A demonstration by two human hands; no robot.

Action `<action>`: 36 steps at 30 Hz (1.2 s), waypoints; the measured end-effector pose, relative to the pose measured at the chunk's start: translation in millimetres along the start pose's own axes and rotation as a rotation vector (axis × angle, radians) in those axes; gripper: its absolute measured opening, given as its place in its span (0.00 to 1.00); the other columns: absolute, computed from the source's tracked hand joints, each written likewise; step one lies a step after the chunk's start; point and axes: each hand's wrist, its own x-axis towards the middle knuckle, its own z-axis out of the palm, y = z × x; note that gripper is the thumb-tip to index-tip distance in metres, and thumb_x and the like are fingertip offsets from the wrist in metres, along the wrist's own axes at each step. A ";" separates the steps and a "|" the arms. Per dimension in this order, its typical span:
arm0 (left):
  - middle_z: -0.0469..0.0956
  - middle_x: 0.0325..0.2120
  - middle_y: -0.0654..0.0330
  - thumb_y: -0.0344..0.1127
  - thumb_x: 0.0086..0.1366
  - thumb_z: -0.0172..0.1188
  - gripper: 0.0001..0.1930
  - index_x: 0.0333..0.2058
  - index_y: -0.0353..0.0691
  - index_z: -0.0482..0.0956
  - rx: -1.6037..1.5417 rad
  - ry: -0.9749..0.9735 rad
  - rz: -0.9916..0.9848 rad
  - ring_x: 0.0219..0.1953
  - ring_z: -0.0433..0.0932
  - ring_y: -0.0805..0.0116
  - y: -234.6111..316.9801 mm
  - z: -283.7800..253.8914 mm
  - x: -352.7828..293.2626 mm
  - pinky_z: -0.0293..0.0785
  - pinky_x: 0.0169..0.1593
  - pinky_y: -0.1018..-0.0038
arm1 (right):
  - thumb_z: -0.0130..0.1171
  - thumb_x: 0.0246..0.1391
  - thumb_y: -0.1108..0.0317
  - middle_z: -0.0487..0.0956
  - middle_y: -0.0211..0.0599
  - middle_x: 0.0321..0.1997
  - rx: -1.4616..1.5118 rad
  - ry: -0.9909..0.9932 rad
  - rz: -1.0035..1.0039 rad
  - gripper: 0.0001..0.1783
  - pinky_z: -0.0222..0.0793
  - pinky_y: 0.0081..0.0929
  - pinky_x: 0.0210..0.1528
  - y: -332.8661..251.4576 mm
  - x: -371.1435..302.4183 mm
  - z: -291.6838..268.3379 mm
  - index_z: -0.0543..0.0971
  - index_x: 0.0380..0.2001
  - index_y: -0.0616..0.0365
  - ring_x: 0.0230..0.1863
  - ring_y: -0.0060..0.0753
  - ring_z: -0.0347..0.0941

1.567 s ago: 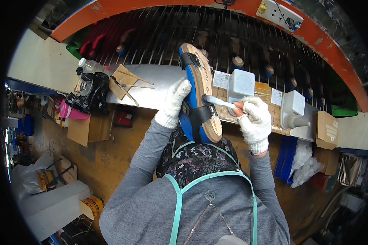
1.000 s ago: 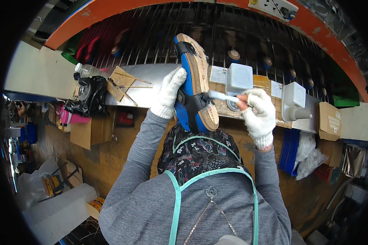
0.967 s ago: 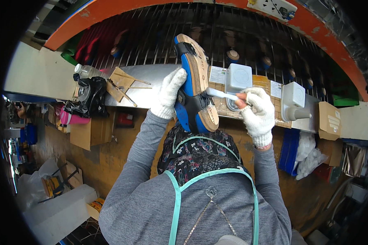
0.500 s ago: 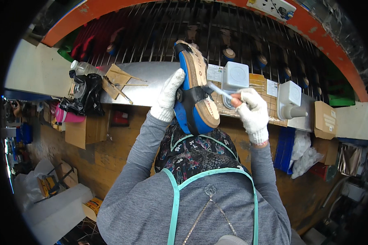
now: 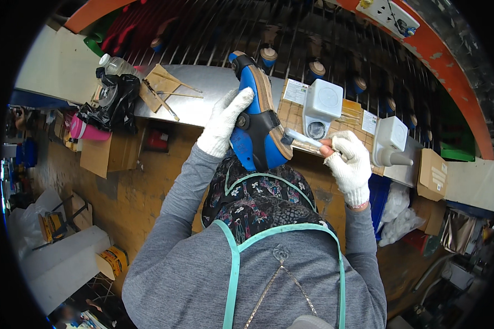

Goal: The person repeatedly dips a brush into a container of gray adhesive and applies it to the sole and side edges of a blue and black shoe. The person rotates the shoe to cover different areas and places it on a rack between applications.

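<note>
While my left hand (image 5: 225,122) in its white knit glove grips the shoe (image 5: 252,116) at 11 o'clock, my right hand (image 5: 347,164) works at 3 o'clock, bare thumb and fingertip pinching the pale handle of a brush (image 5: 306,139), the other fingers curled into the palm. The shoe sits just past 12, tilted on its side, its far end toward 11 and its near end toward 5; it has a blue body, black straps and a layered tan sole. The brush's dark tip is at the sole's edge by the near end, touching or just beside it, I can't tell which. Between 1 and 2, a white container (image 5: 324,100) stands on the bench; a second white container (image 5: 391,136), with a grey nozzle, is between 2 and 3, and a cardboard box (image 5: 432,174) lies at 3. Toward 10 are a folded piece of cardboard (image 5: 158,82) with thin sticks on it, a black plastic bag (image 5: 119,107) and a clear bottle (image 5: 116,66). At 12, beyond the shoe, a rack of metal rods (image 5: 214,38) spreads out.
</note>
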 end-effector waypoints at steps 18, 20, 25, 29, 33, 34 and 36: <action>0.79 0.49 0.50 0.57 0.68 0.60 0.33 0.61 0.36 0.71 -0.316 -0.091 -0.216 0.47 0.82 0.60 -3.2 2.4 13.8 0.81 0.53 0.64 | 0.71 0.45 0.69 0.82 0.37 0.38 0.099 -0.002 -0.142 0.11 0.70 0.31 0.46 18.7 24.5 15.0 0.87 0.34 0.58 0.43 0.35 0.76; 0.78 0.51 0.50 0.60 0.68 0.58 0.34 0.61 0.38 0.70 -0.362 -0.116 -0.294 0.48 0.81 0.60 -8.7 3.5 17.3 0.81 0.54 0.63 | 0.71 0.44 0.70 0.82 0.37 0.38 0.126 -0.012 -0.129 0.11 0.71 0.31 0.46 18.8 30.1 16.0 0.87 0.34 0.59 0.43 0.35 0.76; 0.77 0.53 0.52 0.60 0.71 0.52 0.34 0.66 0.44 0.64 -0.347 -0.250 -0.434 0.49 0.81 0.63 -21.0 9.7 25.4 0.78 0.57 0.66 | 0.72 0.44 0.71 0.82 0.37 0.38 0.167 -0.034 -0.194 0.11 0.72 0.30 0.46 13.3 47.9 19.9 0.87 0.35 0.58 0.44 0.35 0.77; 0.78 0.47 0.47 0.59 0.72 0.50 0.33 0.68 0.47 0.62 -0.269 -0.679 -0.160 0.41 0.83 0.63 -31.0 11.0 21.5 0.75 0.56 0.68 | 0.72 0.44 0.70 0.82 0.36 0.37 0.154 -0.063 -0.276 0.11 0.72 0.29 0.46 6.5 66.7 22.7 0.87 0.34 0.58 0.42 0.34 0.78; 0.77 0.41 0.40 0.58 0.74 0.46 0.34 0.69 0.43 0.58 -1.041 -0.916 -0.650 0.29 0.81 0.62 -49.4 6.9 1.4 0.76 0.35 0.74 | 0.72 0.44 0.68 0.82 0.35 0.35 0.106 -0.164 -0.354 0.09 0.72 0.29 0.43 -0.9 88.7 20.0 0.87 0.32 0.58 0.39 0.34 0.78; 0.76 0.44 0.38 0.59 0.74 0.45 0.35 0.68 0.39 0.58 -1.062 -0.905 -0.685 0.32 0.82 0.59 -54.2 6.4 -0.8 0.80 0.36 0.71 | 0.72 0.45 0.68 0.82 0.35 0.35 0.093 -0.186 -0.394 0.09 0.72 0.29 0.43 -2.4 95.1 21.1 0.87 0.31 0.58 0.39 0.34 0.78; 0.72 0.51 0.35 0.60 0.73 0.46 0.38 0.67 0.34 0.56 -1.298 -0.986 -0.783 0.39 0.83 0.52 -63.3 6.9 -1.5 0.84 0.39 0.64 | 0.72 0.45 0.67 0.82 0.35 0.35 0.067 -0.238 -0.472 0.09 0.72 0.29 0.42 -4.8 107.7 21.7 0.87 0.31 0.58 0.38 0.33 0.77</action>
